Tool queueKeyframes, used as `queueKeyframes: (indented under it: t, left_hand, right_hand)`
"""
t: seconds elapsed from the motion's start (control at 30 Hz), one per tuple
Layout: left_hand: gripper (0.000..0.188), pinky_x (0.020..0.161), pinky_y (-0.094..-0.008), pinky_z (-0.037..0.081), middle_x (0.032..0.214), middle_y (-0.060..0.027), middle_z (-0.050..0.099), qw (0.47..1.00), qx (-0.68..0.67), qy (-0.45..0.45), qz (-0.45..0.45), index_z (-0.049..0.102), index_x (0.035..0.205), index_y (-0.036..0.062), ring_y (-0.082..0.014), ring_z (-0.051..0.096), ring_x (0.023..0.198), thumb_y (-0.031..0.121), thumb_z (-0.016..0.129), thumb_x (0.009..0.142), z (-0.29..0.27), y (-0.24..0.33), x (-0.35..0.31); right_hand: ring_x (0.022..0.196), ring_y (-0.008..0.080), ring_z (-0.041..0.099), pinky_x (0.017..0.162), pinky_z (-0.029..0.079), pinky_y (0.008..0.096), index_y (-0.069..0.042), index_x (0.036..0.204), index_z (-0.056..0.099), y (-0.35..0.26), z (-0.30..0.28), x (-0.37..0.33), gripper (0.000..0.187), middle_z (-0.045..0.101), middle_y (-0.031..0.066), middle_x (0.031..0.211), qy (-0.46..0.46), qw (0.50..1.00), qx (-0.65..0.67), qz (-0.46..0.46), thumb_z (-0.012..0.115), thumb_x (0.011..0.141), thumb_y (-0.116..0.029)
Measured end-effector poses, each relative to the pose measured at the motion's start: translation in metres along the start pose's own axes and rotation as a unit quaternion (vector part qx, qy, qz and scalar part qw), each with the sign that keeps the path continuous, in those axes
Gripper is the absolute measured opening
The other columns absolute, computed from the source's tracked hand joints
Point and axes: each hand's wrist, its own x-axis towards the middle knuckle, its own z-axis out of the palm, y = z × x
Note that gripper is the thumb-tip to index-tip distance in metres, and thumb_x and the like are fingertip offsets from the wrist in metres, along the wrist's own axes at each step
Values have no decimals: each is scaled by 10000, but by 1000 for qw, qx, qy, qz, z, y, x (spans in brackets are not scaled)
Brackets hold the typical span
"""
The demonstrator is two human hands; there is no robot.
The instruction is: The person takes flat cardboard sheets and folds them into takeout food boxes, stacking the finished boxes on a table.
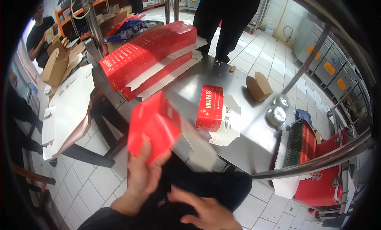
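Note:
My left hand (145, 174) grips a red folded paper food box (154, 125) with a white inside flap trailing to its right, blurred by motion. The thumb lies on the near red face. Lower and to the right, my right hand (206, 210) is open above my lap, thumb and fingers apart, holding nothing. Beyond the box, a small nested stack of red and white boxes (210, 107) lies on the metal table (178, 85). Long rows of nested red boxes (154, 47) are piled at the table's far left.
Flat white cardboard sheets (69, 107) rest on a stand at left. A brown open carton (260, 87) and shiny silver containers (276, 113) sit toward the table's right. Metal posts and a curved rail (317, 160) frame the table; a red case (321, 190) stands at right. Two people are beyond.

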Motion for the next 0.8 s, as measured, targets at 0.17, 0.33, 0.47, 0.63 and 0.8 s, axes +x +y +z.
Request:
queueKeyframes:
  t: [0.17,0.33,0.47,0.63,0.8]
  left_hand:
    - [534,807,-401,509,1030,-109,655,885,349,-309,5,515,1252,20,-235,629,967,138,769,797,-14,-21,-29]
    - [462,887,-405,419,1081,-139,587,899,-186,-246,-312,518,1203,0,-247,540,990,210,719,843,-24,-18,0]
    - [107,644,-202,490,810,-43,669,925,14,-324,-199,645,899,-17,-85,620,707,68,699,865,-53,-54,3]
    - [164,544,-206,481,680,-39,664,965,242,-85,-59,674,762,-9,-73,594,566,93,803,770,-47,-65,2]
    - [294,677,-244,457,920,-56,628,926,94,-195,-308,642,1048,26,-121,577,796,243,710,863,-67,-81,7]
  right_hand:
    - [853,221,612,821,507,381,-63,1071,538,128,47,8,404,612,84,948,481,802,346,-72,547,943,-446]
    - [901,235,595,847,490,388,-50,1103,534,102,12,1,437,597,102,1004,562,743,311,-188,549,937,-454]
    - [940,247,582,867,477,394,-40,1128,530,100,8,21,464,586,117,1049,579,740,274,-206,550,933,-461]
    - [988,261,565,892,460,402,-27,1159,525,100,18,43,500,572,135,1105,568,776,197,-189,553,927,-469]
    - [1036,276,549,918,444,409,-14,1190,521,85,13,8,536,558,153,1161,509,853,-5,-115,555,922,-477]
